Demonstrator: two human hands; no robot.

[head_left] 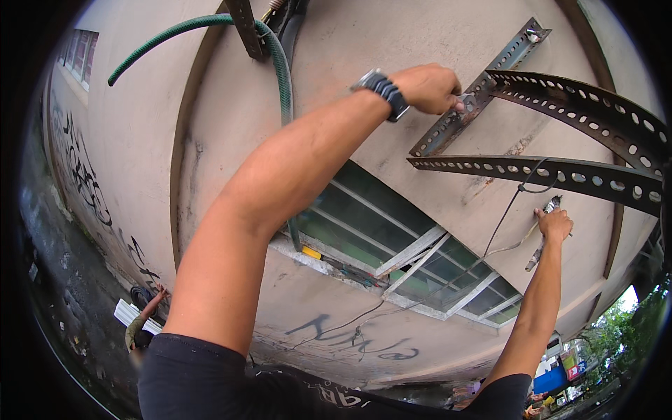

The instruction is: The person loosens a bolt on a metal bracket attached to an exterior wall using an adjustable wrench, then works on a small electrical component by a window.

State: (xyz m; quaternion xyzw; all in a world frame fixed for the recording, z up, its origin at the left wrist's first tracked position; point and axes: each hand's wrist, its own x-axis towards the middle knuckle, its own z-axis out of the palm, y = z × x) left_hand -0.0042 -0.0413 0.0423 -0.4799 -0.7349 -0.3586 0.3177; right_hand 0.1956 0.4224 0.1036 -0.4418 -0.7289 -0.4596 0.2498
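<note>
Up high, the left hand, black-strapped watch on its wrist, is at a grey, rust-stained slotted-steel bracket on the beige wall, fingers curled; blur hides whether they grip anything. Lower down, the right hand has its fingers wrapped round a slim grey metal bar against the wall, right of the white-framed louvred window.

Black short-sleeved shirt, dark banded wristwatch.
</note>
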